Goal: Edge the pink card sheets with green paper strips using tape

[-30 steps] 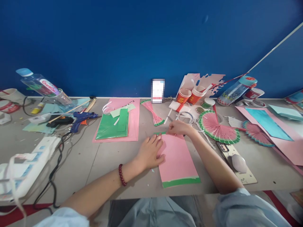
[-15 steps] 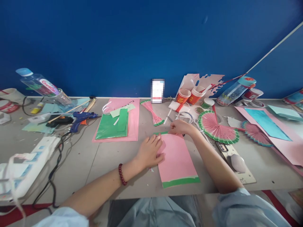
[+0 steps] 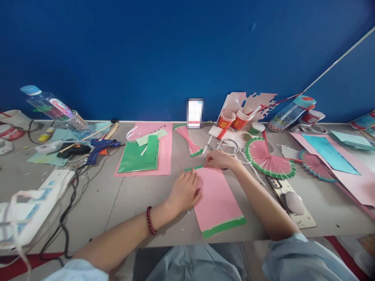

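Observation:
A pink paper sheet [image 3: 217, 199] with green strips along its far and near ends lies flat on the table in front of me, turned slightly. My left hand [image 3: 185, 190] rests on its upper left side, the fingers bent together at the edge and the thumb over the pink surface. At the far edge, the fingers of my right hand [image 3: 217, 159] are pinched on the green strip [image 3: 200, 167]; their tips are partly hidden. Just beyond lies a narrow pleated pink paper piece [image 3: 189, 140] with green ends.
Green paper [image 3: 136, 158] on a pink sheet lies to the left, beside a blue glue gun [image 3: 101, 148] and a power strip [image 3: 38, 210]. Red paper cups [image 3: 227, 119] stand at the back. On the right are a watermelon-patterned paper fan [image 3: 271, 160] and a phone [image 3: 295, 207].
The sheet has turned slightly, its far edge shifting left and its near edge dropping a little. My right hand has moved left with it; the left hand's fingers have drawn together.

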The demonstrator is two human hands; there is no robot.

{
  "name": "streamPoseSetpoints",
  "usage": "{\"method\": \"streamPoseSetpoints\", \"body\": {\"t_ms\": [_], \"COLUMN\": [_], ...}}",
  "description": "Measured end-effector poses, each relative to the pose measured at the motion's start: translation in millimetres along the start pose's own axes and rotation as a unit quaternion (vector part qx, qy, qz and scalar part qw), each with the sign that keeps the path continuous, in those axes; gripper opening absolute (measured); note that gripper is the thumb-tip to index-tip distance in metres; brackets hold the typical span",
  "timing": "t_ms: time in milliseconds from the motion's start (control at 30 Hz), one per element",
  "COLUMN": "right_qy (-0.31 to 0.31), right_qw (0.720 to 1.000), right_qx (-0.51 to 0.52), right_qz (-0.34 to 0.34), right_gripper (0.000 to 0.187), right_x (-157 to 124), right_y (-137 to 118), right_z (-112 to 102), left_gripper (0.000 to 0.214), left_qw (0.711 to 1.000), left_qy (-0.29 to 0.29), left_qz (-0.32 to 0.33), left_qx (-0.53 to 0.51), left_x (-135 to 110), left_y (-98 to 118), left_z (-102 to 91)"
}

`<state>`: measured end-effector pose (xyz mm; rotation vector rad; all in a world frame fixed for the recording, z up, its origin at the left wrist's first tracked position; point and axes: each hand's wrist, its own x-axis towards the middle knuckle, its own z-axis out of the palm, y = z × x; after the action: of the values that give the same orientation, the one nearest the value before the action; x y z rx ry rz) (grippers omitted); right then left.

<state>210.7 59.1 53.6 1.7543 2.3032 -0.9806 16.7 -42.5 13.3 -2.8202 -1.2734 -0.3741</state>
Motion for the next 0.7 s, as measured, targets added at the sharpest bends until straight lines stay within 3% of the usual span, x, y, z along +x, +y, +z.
{"method": "streamPoseSetpoints", "body": {"t_ms": [367, 700], "right_qy": [0.003, 0.003], "right_qw": [1.000, 1.000], "right_qx": [-0.004, 0.019], "right_qz": [0.007, 0.013], "right_gripper": [0.020, 0.022], "right_x": [1, 3], "right_y": [0, 5], "right_z": [0, 2], "left_gripper": [0.060, 0.054], "left_qw": [0.997, 0.997], "left_qy": [-0.048, -0.055], "left_qz": [-0.040, -0.029], "left_qx": [-0.043, -0.049], "left_x": [5, 11], "left_y": [-3, -3], "left_z": [1.4, 2.3]}}
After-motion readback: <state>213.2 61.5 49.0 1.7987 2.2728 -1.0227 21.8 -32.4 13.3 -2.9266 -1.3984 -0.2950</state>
